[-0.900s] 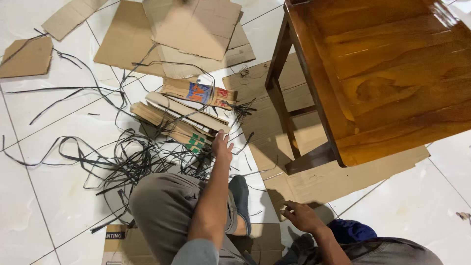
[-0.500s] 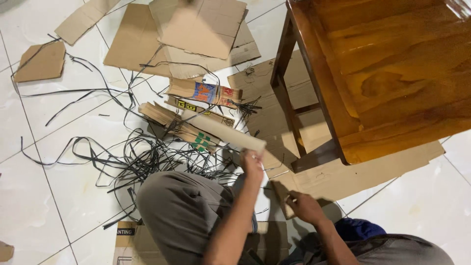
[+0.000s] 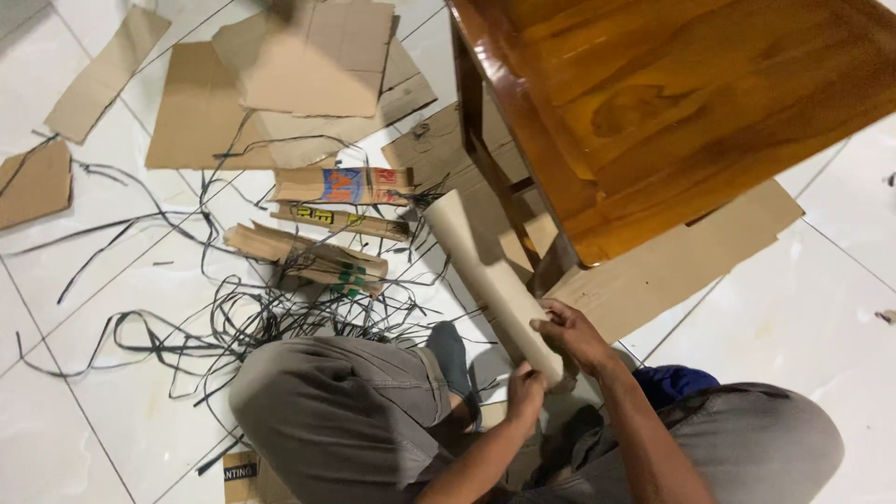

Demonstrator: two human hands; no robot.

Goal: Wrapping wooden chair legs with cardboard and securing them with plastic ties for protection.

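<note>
I sit on the floor with my knees up. A long folded strip of brown cardboard (image 3: 476,266) slants from upper left to lower right in front of me. My right hand (image 3: 571,334) grips its near end from the right side. My left hand (image 3: 525,390) holds the same end from below. To the left lie several folded cardboard bundles (image 3: 313,257), one with blue and red print (image 3: 343,186).
A tangle of black plastic straps (image 3: 243,313) spreads over the white tile floor at left. Flat cardboard sheets (image 3: 280,84) lie at the top, another sheet (image 3: 672,266) under a glossy wooden stool (image 3: 672,103) at upper right.
My left hand lifted one cardboard strip off the pile and brought it toward me. My right hand rose from the floor and took hold of it. The view shifted right.
</note>
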